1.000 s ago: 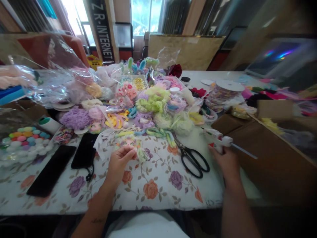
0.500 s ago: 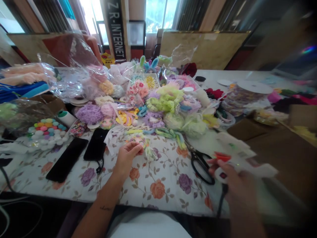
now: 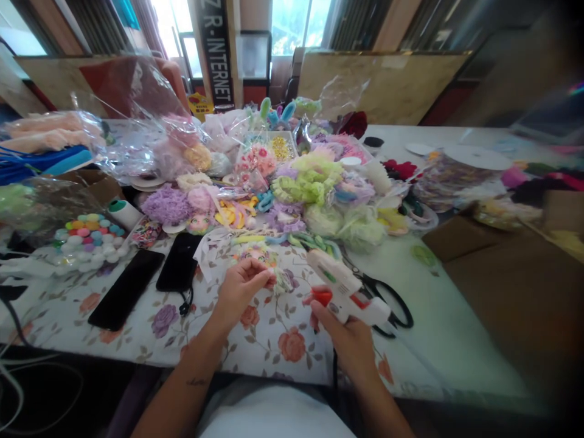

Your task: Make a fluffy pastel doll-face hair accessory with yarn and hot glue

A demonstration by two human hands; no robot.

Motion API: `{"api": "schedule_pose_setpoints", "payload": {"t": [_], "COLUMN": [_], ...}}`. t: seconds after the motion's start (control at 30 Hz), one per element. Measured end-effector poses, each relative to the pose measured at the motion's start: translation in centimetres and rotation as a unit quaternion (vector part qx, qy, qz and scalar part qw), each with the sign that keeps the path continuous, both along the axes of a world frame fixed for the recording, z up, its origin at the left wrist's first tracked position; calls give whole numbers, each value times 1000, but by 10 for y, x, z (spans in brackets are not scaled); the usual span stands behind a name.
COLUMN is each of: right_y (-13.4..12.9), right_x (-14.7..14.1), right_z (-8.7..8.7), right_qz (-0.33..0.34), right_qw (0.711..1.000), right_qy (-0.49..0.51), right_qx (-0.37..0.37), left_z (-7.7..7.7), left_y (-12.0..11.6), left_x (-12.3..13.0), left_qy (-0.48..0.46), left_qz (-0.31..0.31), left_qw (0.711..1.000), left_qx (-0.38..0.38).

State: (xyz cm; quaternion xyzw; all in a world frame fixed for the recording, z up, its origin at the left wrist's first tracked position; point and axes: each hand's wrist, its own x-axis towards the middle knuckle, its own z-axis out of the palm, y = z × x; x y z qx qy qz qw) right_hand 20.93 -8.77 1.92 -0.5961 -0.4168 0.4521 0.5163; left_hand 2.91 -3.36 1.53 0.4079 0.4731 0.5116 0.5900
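Observation:
My right hand [image 3: 335, 319] is wrapped round a white glue gun [image 3: 349, 286] with a red trigger, its nozzle end pointing up and left. My left hand [image 3: 246, 283] is pinched closed over the flowered cloth [image 3: 292, 344]; what lies between its fingertips is too small to make out. Just beyond the left fingers a small doll face [image 3: 253, 252] lies on the cloth, with pale yarn strands [image 3: 283, 281] beside it. Black-handled scissors [image 3: 395, 304] lie right of the glue gun, partly hidden by it.
Two black phones [image 3: 126, 289] [image 3: 177, 263] lie on the left. Behind the hands is a heap of yarn pieces [image 3: 314, 176] and plastic bags. Pompoms [image 3: 91, 240] sit at the left, a cardboard box [image 3: 511, 274] at the right.
My right hand has brought the glue gun leftward, close to my left hand. My left hand has shifted slightly right, still pinched. The view has moved a little.

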Motion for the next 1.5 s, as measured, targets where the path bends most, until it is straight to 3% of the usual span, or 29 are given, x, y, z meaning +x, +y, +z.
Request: {"api": "schedule_pose_setpoints", "payload": {"t": [0.13,0.37,0.63,0.77,0.93,1.07,1.17,1.3,1.5], "right_y": [14,24,26,29,24,7,-9,-22,-21], "right_x": [-4,-17,-19,-18,-16,-10,-6,-4,-2], "right_z": [2,-3,-1,-3,2,3,-7,-22,-34], "right_qz": [-6,46,41,58,45,37,30,54,76], "right_qw": [1000,998,998,997,998,999,999,996,992], "right_qy": [12,46,55,53,42,20,-8,-68,-88], "right_qx": [10,19,17,10,11,1,-13,-33,-47], "left_z": [-1,4,7,10,11,3,-2,-4,-3], "left_y": [-2,-5,-3,-2,0,6,9,9,6], "left_x": [5,3,-3,-4,-4,-5,-4,-1,1], "left_qy": [38,51,102,153,139,64,31,-8,-13], "left_qz": [-69,-132,-197,-201,-158,-26,51,80,70], "left_qw": [997,989,974,967,978,998,998,997,997], "left_qx": [-9,-45,-39,-19,-7,1,4,22,41]}}
